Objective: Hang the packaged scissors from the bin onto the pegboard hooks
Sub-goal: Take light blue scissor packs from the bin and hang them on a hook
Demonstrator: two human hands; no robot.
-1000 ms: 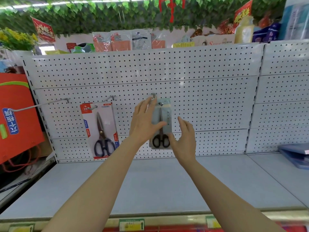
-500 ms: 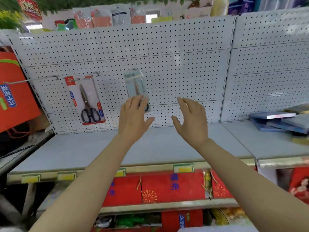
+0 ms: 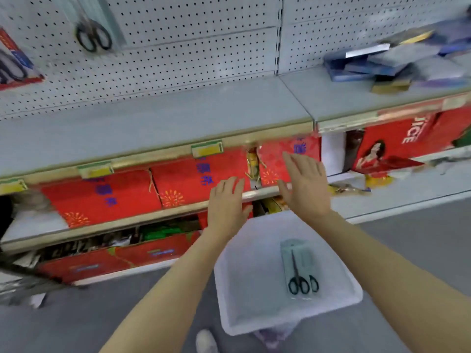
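White letters reading "ICE" stand on a red box (image 3: 397,138) under the shelf at the far right. The blue characters on the red boxes (image 3: 201,174) to its left are too blurred to read.

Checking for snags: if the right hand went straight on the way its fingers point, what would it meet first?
Probably the red gift boxes under the grey shelf edge; the open right hand points there, not at the white plastic bin. Depth is unclear.

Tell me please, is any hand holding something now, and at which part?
Nothing is held. The left hand and right hand are open and empty above the bin; the packaged scissors lie inside it.
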